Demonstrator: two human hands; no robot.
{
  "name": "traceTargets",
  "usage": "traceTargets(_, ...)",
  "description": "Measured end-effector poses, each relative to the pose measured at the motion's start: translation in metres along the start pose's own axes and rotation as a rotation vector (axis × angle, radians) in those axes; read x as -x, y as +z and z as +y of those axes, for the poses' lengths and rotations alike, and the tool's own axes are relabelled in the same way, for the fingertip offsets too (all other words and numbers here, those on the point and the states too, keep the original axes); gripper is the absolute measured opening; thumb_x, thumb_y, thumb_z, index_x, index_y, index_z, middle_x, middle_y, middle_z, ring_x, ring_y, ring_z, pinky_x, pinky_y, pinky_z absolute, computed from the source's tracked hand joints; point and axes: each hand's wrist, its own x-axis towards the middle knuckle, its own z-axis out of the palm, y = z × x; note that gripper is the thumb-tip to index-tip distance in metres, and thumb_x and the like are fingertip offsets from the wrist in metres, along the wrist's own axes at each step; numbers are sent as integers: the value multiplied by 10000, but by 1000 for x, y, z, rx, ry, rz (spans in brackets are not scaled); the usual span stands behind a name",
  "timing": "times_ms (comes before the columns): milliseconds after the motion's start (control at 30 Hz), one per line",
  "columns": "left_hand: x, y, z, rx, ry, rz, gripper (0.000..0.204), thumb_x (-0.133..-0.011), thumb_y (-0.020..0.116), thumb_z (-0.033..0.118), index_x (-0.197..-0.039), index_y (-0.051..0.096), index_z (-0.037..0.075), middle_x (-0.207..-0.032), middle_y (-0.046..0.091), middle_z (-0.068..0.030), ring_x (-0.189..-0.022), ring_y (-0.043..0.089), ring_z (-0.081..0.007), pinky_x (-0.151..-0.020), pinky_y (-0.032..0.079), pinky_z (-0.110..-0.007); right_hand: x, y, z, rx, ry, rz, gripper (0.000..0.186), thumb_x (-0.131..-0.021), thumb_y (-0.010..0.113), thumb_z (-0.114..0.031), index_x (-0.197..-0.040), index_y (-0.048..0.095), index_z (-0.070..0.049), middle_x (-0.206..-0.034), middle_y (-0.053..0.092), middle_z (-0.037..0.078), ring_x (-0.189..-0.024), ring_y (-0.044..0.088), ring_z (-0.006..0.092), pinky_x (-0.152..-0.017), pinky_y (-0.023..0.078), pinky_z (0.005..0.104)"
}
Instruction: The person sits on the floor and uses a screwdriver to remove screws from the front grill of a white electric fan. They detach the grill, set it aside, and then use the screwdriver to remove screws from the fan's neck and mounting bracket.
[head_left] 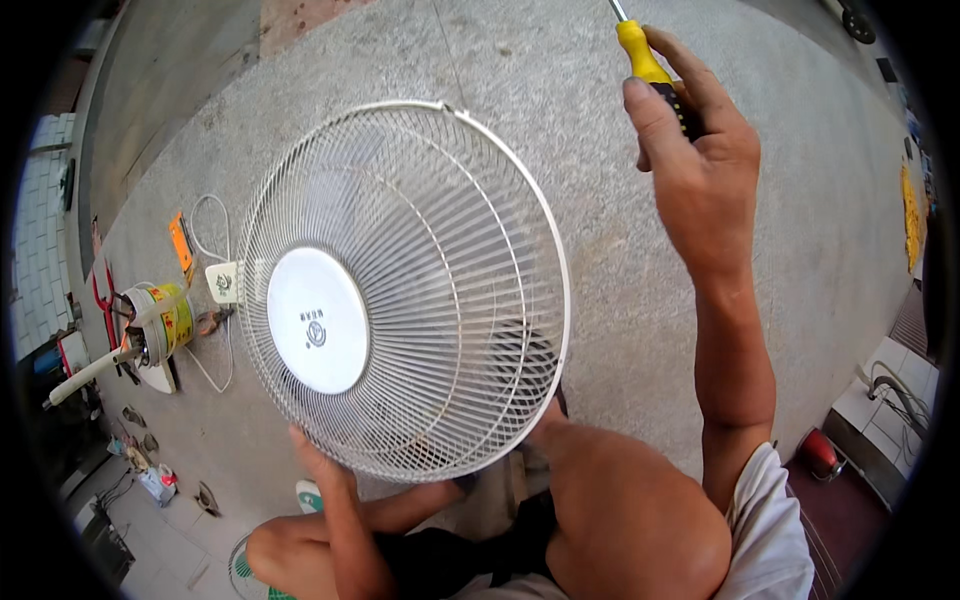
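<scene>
A white electric fan [405,230] with a round wire guard tilts in front of me. Its pale round cap [318,320] sits at the guard's middle, and blades show faintly through the wires. At the lower left rim, my left hand [322,465] grips the guard; some of its fingers are hidden behind the wires. Raised at the upper right, apart from the fan, my right hand [705,165] is closed round the yellow and black handle of a screwdriver [645,60]. The metal shaft points up and runs out of the picture, so its tip is hidden.
Left of the fan, a yellow tin [168,318] holding tools stands on the concrete floor [640,340], beside an orange tool [180,241] and a white cord [228,375]. Farther right lie a red rounded object [820,455] and a white-tiled ledge [872,415] with cables.
</scene>
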Motion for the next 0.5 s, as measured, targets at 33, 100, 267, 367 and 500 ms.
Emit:
traceTargets(33, 0, -2, -1, -14, 18, 4, 720, -968, 368, 563, -1466, 292, 49, -1455, 397, -132, -1294, 436, -275, -1090, 363, -399, 8, 0, 4, -55, 62, 7, 389, -895, 629, -183, -1226, 598, 17, -731, 615, 71, -597, 533, 111, -526, 430, 258)
traceTargets(100, -2, -4, -4, -38, 55, 9, 727, -968, 367, 569, -1464, 294, 43, -1451, 402, -131, -1287, 442, -276, -1090, 361, -398, 21, 3, 7, -57, 221, -63, 445, -909, 621, -220, -1246, 565, 64, -731, 579, 23, -626, 490, 57, -523, 391, 219)
traceTargets(267, -6, -8, -9, -3, 15, 55, 735, -966, 354, 589, -1450, 314, 37, -1415, 440, -135, -1258, 467, -274, -1061, 394, -396, 52, 17, 20, -201, 430, -161, 439, -894, 638, -207, -1238, 570, 57, -744, 570, 17, -641, 490, 63, -550, 389, 219)
traceTargets(367, -7, -7, -10, -12, 18, 36, 740, -965, 342, 598, -1443, 323, 34, -1398, 458, -140, -1232, 493, -276, -1041, 421, -396, 61, 24, 16, -280, 520, -168, 414, -888, 647, -193, -1218, 581, 48, -760, 571, 11, -657, 487, 60, -569, 397, 222)
traceTargets(500, -5, -6, -9, 6, 6, 46, 743, -961, 342, 606, -1435, 335, 35, -1369, 487, -142, -1199, 523, -277, -1014, 452, -395, 67, 30, 13, -372, 569, -175, 432, -873, 664, -202, -1200, 581, 67, -791, 589, 23, -692, 517, 76, -600, 431, 238)
